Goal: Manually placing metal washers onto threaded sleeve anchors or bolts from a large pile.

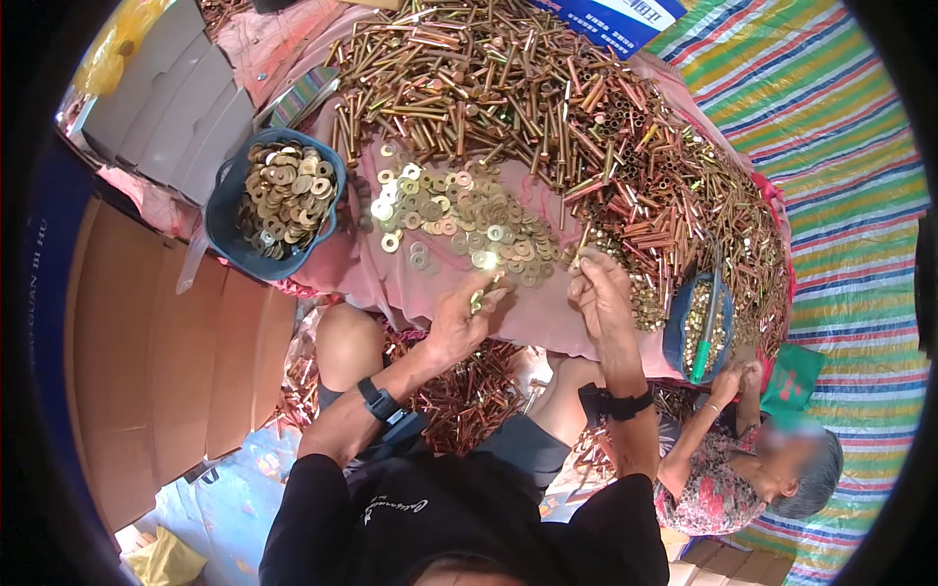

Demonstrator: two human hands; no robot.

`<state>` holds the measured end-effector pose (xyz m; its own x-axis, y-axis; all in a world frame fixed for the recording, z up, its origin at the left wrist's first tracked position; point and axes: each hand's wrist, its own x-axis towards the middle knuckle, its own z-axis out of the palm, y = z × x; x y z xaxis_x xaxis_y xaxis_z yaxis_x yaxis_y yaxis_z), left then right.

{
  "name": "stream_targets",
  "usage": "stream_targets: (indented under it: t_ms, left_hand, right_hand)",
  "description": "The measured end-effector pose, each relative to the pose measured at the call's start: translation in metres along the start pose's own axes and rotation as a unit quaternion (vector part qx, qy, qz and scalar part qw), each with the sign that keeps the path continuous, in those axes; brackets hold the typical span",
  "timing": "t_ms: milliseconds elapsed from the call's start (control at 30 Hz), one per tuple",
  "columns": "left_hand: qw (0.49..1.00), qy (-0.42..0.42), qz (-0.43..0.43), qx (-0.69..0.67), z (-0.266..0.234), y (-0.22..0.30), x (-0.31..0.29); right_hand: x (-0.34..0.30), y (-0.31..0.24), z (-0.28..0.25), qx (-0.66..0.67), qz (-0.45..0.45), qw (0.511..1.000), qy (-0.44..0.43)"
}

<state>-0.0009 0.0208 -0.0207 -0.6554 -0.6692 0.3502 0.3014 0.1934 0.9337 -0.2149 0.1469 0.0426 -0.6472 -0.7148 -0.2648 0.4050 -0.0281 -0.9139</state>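
Observation:
My left hand (465, 314) is closed with gold-coloured washers (477, 302) between thumb and fingers, just below the loose washers (495, 217) spread on the pink cloth (376, 283). Pinched in my right hand (600, 293) is a thin brass-coloured bolt (583, 240), its tip pointing away from me. Most of the bolt is hidden by the fingers. The two hands are apart, over the near edge of the cloth. Beyond them lies a large heap of coppery bolts and sleeves (469, 73), and small brass nuts (645, 303) lie right of my right hand.
A blue tub (217, 210) of washers stands at the left. A smaller blue container (674, 337) of small parts, with a green-handled tool (700, 359) across it, is at the right. Cardboard boxes (166, 332) line the left side. Another person (718, 479) sits at lower right.

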Motion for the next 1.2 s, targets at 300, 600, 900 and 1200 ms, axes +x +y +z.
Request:
stream_targets:
  t_ms: [300,600,900,1200]
  left_hand:
    - [1.0,0.001,-0.022,0.007,0.001,0.004,0.002]
    - [0.999,0.002,0.032,0.032,-0.003,-0.006,-0.002]
    - [1.0,-0.014,0.013,0.014,-0.003,-0.005,0.001]
    - [1.0,-0.007,0.022,0.015,-0.004,-0.007,0.001]
  right_hand:
    - [-0.022,0.011,0.057,-0.154,-0.079,0.978,-0.113]
    - [-0.029,0.006,0.085,-0.391,-0.233,0.874,-0.17]
    - [-0.031,-0.001,0.081,-0.377,-0.171,0.896,-0.16]
    - [-0.029,-0.017,0.101,-0.467,-0.308,0.804,-0.201]
